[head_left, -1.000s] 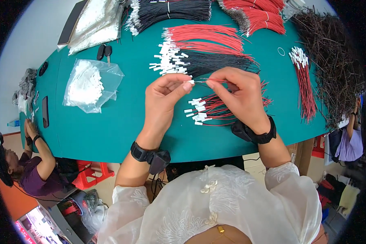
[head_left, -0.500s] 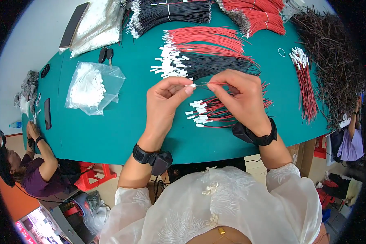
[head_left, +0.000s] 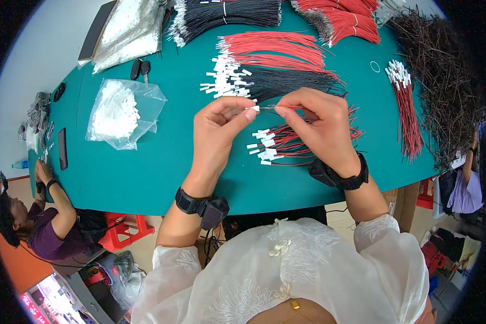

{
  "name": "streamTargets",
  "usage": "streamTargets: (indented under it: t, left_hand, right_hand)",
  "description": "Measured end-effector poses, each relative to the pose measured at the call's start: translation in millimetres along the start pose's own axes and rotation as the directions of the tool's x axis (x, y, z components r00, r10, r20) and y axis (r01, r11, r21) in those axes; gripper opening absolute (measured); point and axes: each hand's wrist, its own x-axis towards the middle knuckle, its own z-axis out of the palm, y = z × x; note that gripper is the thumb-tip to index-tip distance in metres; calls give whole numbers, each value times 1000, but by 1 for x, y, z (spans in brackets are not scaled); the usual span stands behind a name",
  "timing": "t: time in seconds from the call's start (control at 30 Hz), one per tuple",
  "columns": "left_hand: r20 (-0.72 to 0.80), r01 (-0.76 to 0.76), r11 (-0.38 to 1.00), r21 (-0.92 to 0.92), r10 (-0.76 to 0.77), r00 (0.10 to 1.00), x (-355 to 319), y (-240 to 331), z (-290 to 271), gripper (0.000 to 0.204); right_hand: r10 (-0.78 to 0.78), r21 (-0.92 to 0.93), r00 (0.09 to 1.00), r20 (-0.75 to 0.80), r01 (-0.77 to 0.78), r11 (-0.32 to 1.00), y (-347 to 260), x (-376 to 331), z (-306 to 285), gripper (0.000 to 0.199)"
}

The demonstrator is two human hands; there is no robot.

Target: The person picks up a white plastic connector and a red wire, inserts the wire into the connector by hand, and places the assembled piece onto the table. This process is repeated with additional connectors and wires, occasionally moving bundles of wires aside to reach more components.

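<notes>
My left hand [head_left: 219, 125] pinches a small white plastic connector [head_left: 253, 108] between thumb and fingertips. My right hand [head_left: 318, 119] pinches a thin red wire [head_left: 276, 107] close to its end, which points left at the connector. The tip lies at or in the connector; I cannot tell how deep. Below and between my hands lies a pile of red wires with white connectors [head_left: 267, 141]. Behind them are black wires [head_left: 291, 82], with white connectors [head_left: 229, 81] at their left ends, and a row of loose red wires [head_left: 275, 44].
An open clear bag of white connectors [head_left: 116, 116] lies left, near keys [head_left: 144, 69]. Tied black bundles [head_left: 229, 13] and red bundles [head_left: 353, 24] sit at the back. Right are a finished-looking wire bunch [head_left: 405, 113] and a dark wire heap [head_left: 443, 86]. Another person [head_left: 54, 221] sits left.
Both hands stay almost in place, still pinching the connector and wire. The gap between their fingertips looks about the same; the whole view has shifted slightly.
</notes>
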Motion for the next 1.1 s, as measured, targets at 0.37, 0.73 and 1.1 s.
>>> streamTargets:
  t: [0.37, 0.73, 1.1]
  left_hand:
    - [-13, -26, 999, 45, 26, 1000, -1, 5, 0, 16]
    - [-5, -36, 997, 67, 36, 999, -2, 6, 2, 15]
    - [2, -23, 999, 36, 23, 1000, -4, 3, 2, 15]
  right_hand:
    - [-2, -12, 1000, 8, 2, 1000, -2, 0, -1, 7]
    - [-27, -15, 999, -21, 27, 1000, 0, 1, -1, 6]
    - [4, -7, 999, 38, -4, 1000, -2, -1, -2, 7]
